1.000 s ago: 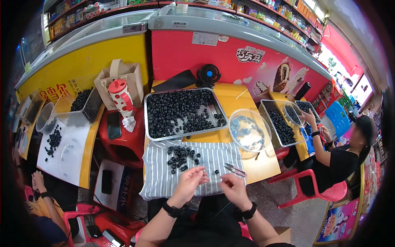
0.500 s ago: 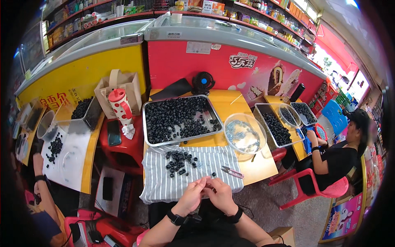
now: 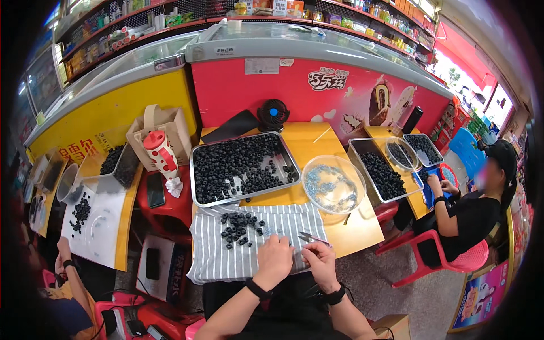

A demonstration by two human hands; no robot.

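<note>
My left hand (image 3: 275,259) rests over the striped cloth (image 3: 209,258), its fingers curled downward. What its fingertips hold, if anything, is hidden. Close by on the right, my right hand (image 3: 321,264) has its thumb and fingers drawn together just below the snips (image 3: 313,239); whether it grips their handle or something small cannot be made out. The snips lie on the cloth, blades pointing left. A loose heap of small black round parts with holes (image 3: 238,228) sits on the cloth left of my hands.
A metal tray (image 3: 249,195) of black parts stands behind the cloth. Right of it is a clear round bowl (image 3: 334,184) with small bluish bits. A black fan (image 3: 273,116) stands behind. A seated person (image 3: 473,209) works at right; another person's arm (image 3: 71,269) shows at left.
My hands were together at the cloth's front edge. Now they are apart: the left has moved forward over the cloth, the right toward the snips. The view has shifted slightly.
</note>
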